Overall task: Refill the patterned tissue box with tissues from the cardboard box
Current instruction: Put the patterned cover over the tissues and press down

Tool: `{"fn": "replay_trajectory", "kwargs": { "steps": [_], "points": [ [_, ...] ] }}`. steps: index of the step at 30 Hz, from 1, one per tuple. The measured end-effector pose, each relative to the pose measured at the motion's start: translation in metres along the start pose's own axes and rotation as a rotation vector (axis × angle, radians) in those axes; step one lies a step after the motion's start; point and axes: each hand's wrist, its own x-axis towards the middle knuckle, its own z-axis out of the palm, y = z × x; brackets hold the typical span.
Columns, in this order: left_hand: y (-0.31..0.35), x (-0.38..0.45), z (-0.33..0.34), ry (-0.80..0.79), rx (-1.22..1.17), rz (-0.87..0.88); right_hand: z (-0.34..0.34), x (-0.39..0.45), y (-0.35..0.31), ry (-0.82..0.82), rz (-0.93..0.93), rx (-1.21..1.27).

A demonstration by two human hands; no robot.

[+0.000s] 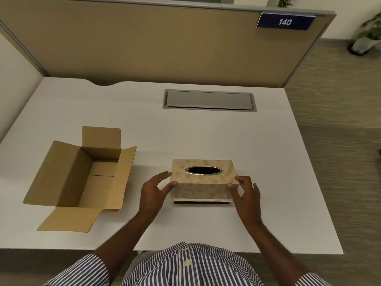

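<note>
The patterned tissue box (203, 187) stands near the middle of the white desk, beige with an oval slot in its top that looks dark inside. Its cover sits slightly raised above a thin base plate, with a gap along the front bottom. My left hand (153, 193) grips the cover's left end and my right hand (245, 193) grips its right end. The brown cardboard box (82, 174) lies to the left with all flaps open. I see only bare cardboard inside it and no tissues anywhere in view.
A grey cable-tray lid (209, 99) is set into the desk (268, 162) behind the tissue box. A tan partition (165, 44) closes the far edge, with a blue sign reading 140. Carpet and a potted plant (367, 36) are to the right.
</note>
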Motion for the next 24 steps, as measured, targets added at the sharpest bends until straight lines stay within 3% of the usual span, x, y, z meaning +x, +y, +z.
{"fn": "replay_trajectory", "kwargs": {
  "steps": [10,16,18,21,24],
  "points": [
    [-0.003,-0.004,0.002,0.031,0.019,0.039,0.004,0.003,-0.007,0.045,0.031,0.027],
    [0.005,0.018,0.003,-0.044,0.088,0.031,0.000,0.011,-0.006,0.012,0.050,0.156],
    [0.009,0.026,0.002,-0.051,0.111,0.054,0.000,0.014,-0.005,0.085,0.041,0.163],
    [0.020,0.043,0.002,-0.055,0.156,0.114,-0.001,0.013,0.000,0.243,-0.211,0.042],
    [0.031,0.062,0.003,-0.052,0.161,0.105,0.009,0.007,0.000,0.099,-0.627,-0.123]
  ]
}}
